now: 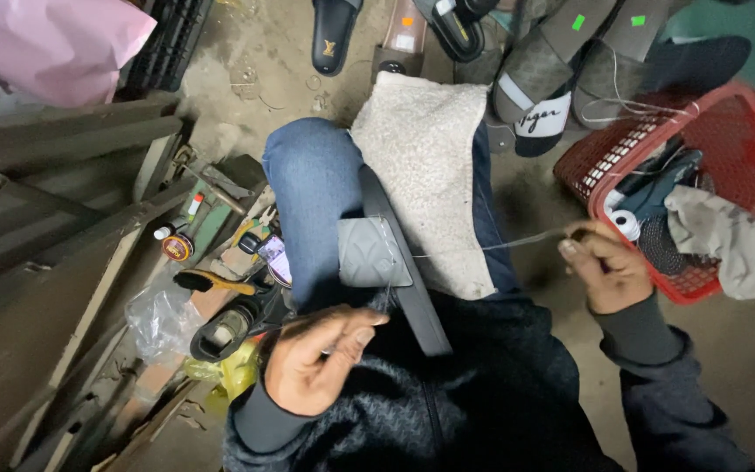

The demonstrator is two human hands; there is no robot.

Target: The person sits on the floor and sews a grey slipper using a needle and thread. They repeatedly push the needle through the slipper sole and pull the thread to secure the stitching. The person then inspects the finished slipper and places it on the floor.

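Looking down through the head view, we find a dark slide sandal [404,262] lying across our lap, its grey strap [373,253] uppermost against the blue-jeaned knee [312,188]. Our right hand [609,267], out at three o'clock from the sandal, is closed in a pinch on a thread [517,242] that runs taut back to the strap. Our left hand [316,363], at seven o'clock from the strap, has thumb and fingertips pressed together beside the sole's edge; whether a needle sits between them we cannot tell.

We judge the step in hand to be stitching the strap to the sole, with a stitch being drawn tight. The next move, in our estimate, calls for steady tension on the thread and a firm hold on the sandal (it rests loosely on the lap).

A fleecy cream cloth [425,166] covers the other leg. At two o'clock stands a red plastic basket [657,144] holding rags and a white spool [626,223]. At twelve o'clock, several finished sandals [539,87] lie on the bare, dusty concrete floor [255,61]. At nine o'clock we note a cluttered wooden bench [89,262] with small tins, a brush and a plastic bag; a pink bag [63,44] sits at eleven o'clock.
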